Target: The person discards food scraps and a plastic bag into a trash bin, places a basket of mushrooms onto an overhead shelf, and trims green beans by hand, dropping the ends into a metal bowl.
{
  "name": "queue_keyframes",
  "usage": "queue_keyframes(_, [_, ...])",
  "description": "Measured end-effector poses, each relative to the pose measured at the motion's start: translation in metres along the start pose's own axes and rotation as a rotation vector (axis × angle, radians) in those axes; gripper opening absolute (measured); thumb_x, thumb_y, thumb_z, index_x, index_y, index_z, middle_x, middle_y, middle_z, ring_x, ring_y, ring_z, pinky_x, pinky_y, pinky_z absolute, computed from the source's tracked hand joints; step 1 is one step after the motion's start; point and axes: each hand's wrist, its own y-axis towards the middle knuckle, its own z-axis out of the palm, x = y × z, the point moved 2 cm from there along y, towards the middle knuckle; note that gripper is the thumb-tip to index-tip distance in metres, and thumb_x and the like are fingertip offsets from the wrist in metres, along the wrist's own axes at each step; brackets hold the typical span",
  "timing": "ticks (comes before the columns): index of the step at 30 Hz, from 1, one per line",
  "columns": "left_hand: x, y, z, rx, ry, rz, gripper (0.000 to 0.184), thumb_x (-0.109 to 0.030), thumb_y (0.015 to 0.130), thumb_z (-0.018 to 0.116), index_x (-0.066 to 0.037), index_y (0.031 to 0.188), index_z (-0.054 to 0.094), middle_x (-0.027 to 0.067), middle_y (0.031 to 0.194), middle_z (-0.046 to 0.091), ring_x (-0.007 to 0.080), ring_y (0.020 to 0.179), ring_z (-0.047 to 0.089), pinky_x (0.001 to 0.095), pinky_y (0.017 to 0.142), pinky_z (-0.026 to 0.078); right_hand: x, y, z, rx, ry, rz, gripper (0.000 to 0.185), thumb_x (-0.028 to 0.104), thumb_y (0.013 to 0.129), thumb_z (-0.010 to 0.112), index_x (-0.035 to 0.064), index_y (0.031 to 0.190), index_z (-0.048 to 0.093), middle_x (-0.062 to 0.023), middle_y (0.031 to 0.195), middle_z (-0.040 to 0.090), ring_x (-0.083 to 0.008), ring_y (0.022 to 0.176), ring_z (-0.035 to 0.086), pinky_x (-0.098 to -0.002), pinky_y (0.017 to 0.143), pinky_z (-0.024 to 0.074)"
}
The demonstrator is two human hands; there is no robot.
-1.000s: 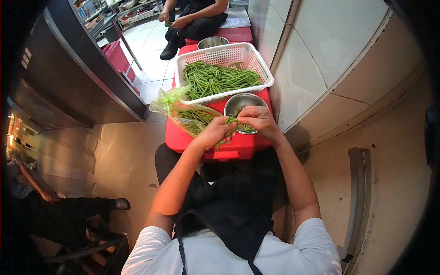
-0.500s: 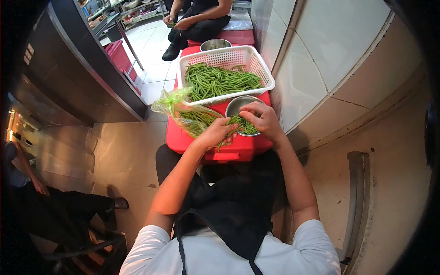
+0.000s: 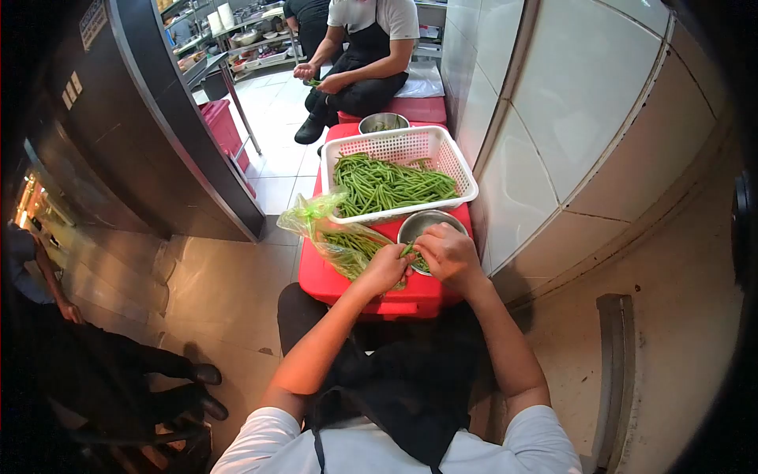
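My left hand (image 3: 385, 268) is closed around a few green beans (image 3: 407, 250), whose ends stick out by the thumb. Close beside it, my right hand (image 3: 447, 254) is pinched over the near metal bowl (image 3: 410, 227); what its fingertips hold is too small to make out. Bean pieces lie in that bowl, partly hidden by the hand. A clear plastic bag (image 3: 316, 220) with more beans lies left of the bowl. Behind them, a white perforated basket (image 3: 466, 186) holds a heap of green beans (image 3: 387, 185). All stand on a red box (image 3: 314, 268).
Beyond the basket are a second metal bowl (image 3: 384, 123) and a seated co-worker (image 3: 369, 63) holding something green. A tiled wall (image 3: 545, 118) runs along the right, a dark panel (image 3: 150, 134) along the left. Another person (image 3: 103, 347) sits at the lower left.
The camera view has tilted up, so the basket and bowls appear lower. My right hand has come back close to my left hand. The beans show less beyond my left fingers.
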Motion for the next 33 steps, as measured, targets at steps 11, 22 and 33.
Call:
queue_keyframes(11, [0.005, -0.004, 0.003, 0.09, -0.126, -0.069, 0.019, -0.019, 0.102, 0.054, -0.002, 0.099, 0.063, -0.0011, 0.071, 0.058, 0.0066, 0.057, 0.048, 0.0236, 0.049, 0.037, -0.028, -0.007, 0.004, 0.079, 0.793, 0.513, 0.009, 0.01, 0.091, 0.066, 0.0024, 0.087, 0.069, -0.0033, 0.083, 0.067, -0.0096, 0.08, 0.062, -0.0272, 0.071, 0.0489])
queue_keyframes(22, [-0.014, -0.017, -0.007, 0.428, -0.702, -0.178, 0.02, -0.02, 0.104, 0.054, -0.002, 0.11, 0.061, 0.0011, 0.08, 0.058, 0.0048, 0.058, 0.047, 0.0194, 0.05, 0.036, -0.038, -0.006, 0.003, 0.203, 0.761, 0.42, 0.019, 0.007, 0.091, 0.062, -0.0031, 0.104, 0.071, -0.0073, 0.095, 0.071, -0.0126, 0.087, 0.065, -0.0291, 0.077, 0.052])
queue_keyframes(33, [-0.017, -0.021, -0.005, 0.522, -0.74, -0.241, 0.019, -0.017, 0.102, 0.056, -0.001, 0.112, 0.059, 0.0011, 0.081, 0.057, 0.0051, 0.057, 0.048, 0.0183, 0.048, 0.039, -0.032, 0.0, 0.004, 0.466, 0.982, 0.465, 0.022, 0.006, 0.092, 0.062, -0.0046, 0.111, 0.069, -0.0051, 0.094, 0.071, -0.0087, 0.086, 0.063, -0.0243, 0.075, 0.051])
